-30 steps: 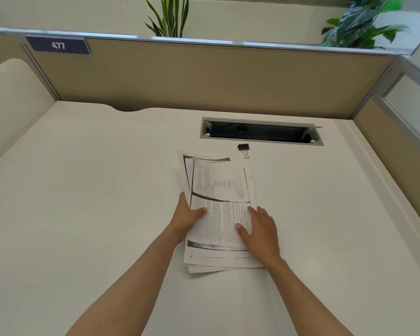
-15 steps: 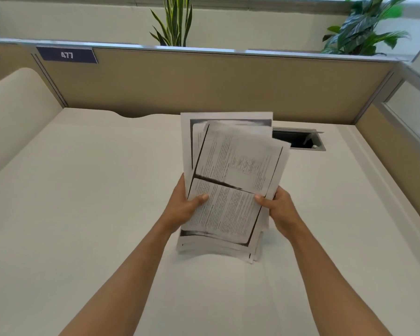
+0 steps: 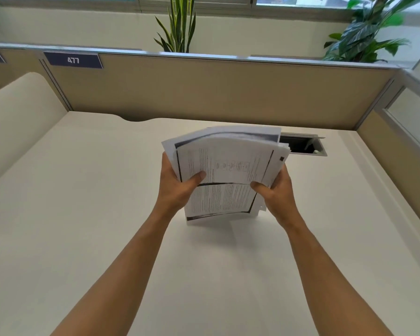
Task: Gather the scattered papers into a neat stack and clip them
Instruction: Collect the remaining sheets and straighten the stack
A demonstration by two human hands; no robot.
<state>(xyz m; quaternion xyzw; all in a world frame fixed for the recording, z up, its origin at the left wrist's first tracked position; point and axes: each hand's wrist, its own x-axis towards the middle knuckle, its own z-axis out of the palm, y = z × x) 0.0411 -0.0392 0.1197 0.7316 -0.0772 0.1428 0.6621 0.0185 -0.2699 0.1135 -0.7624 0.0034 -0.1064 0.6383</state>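
A bundle of printed papers stands nearly upright above the white desk, its sheets uneven and fanned at the top. My left hand grips the bundle's left edge, thumb on the front page. My right hand grips the right edge the same way. The lower edge of the papers hangs just above the desk top. The binder clip is hidden behind the raised papers.
A rectangular cable slot is cut into the desk behind the papers, at the right. Tan partition panels close the desk at the back and right. A curved white divider stands at the left.
The papers lay flat on the desk under both palms; both hands have since gripped their sides and raised them upright, and the bundle now sits higher and farther from me.
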